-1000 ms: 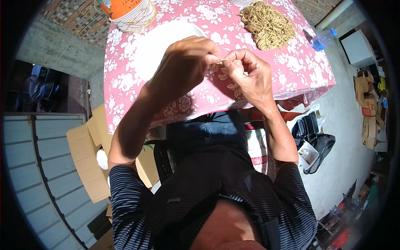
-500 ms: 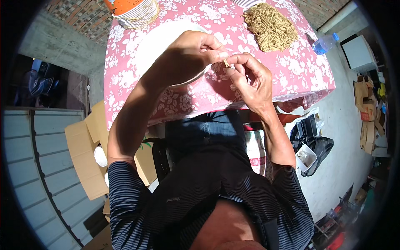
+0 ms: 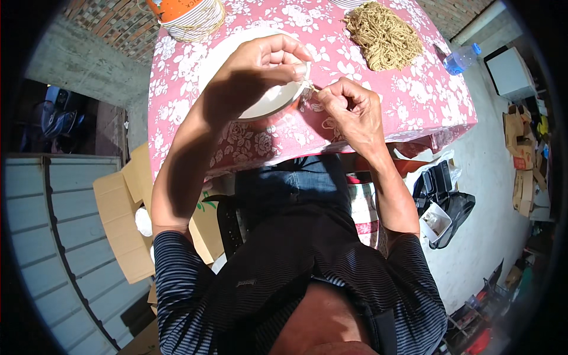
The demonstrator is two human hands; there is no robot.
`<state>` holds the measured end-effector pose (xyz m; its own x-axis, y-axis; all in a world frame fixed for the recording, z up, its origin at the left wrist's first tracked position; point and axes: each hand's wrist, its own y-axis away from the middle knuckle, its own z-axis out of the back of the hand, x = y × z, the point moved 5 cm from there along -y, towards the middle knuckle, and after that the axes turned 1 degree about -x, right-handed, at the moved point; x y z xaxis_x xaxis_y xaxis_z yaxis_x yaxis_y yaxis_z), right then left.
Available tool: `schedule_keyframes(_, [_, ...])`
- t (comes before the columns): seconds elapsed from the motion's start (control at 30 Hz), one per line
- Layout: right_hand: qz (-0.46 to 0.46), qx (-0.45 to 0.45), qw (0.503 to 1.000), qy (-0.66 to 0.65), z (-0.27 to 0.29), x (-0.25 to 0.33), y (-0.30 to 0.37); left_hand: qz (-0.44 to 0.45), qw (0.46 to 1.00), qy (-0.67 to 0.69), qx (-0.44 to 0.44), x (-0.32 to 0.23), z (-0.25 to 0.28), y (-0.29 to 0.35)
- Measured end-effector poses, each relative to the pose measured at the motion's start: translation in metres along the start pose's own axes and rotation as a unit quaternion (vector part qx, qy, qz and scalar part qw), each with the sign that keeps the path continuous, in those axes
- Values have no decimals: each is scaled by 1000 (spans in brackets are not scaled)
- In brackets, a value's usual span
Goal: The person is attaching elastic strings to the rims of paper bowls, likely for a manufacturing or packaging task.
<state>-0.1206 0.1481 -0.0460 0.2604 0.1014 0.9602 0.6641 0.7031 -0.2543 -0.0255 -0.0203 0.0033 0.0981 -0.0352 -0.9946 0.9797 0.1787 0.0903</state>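
Observation:
My right hand (image 3: pixel 357 113) pinches a short pale cord (image 3: pixel 311 87) between thumb and index finger, over the near middle of the table. The cord runs left toward my left hand (image 3: pixel 260 65), whose thumb and curled fingers close around its other end, though the fingertips partly hide the grip. A thin loop of the cord seems to hang below my right hand. Under my left hand a white round bowl (image 3: pixel 271 105) rests on the table, largely covered by the hand and forearm. Part of its inside lies in shadow.
The table has a pink floral cloth (image 3: pixel 414 127). A tangled heap of tan cord (image 3: pixel 384 36) lies at the back right, with a plastic bottle (image 3: pixel 462 59) at the right edge. At the back left stands an orange and white tub (image 3: pixel 192 21). Opened cardboard (image 3: pixel 121 219) is at my left.
My hands have drawn apart slightly; the left moved up and left, the right a little down. More of the cord and of the bowl's inside now shows between them.

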Motion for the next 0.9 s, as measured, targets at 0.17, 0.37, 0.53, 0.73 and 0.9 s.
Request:
schedule_keyframes(0.17, [-39,7,999,-11,5,0,-6,-51,998,29,8,2,8,0])
schedule_keyframes(0.37, [-150,40,960,-233,14,-2,-8,-191,952,-239,0,-19,-17,13])
schedule_keyframes(0.53, [-160,65,945,-277,10,7,-3,-335,868,-362,-61,-15,-28,18])
schedule_keyframes(0.73, [-57,41,992,-105,23,20,2,-340,837,-417,-102,-29,-29,28])
schedule_keyframes(0.9, [-26,120,991,-51,50,31,2,-361,816,-441,-96,-21,-36,37])
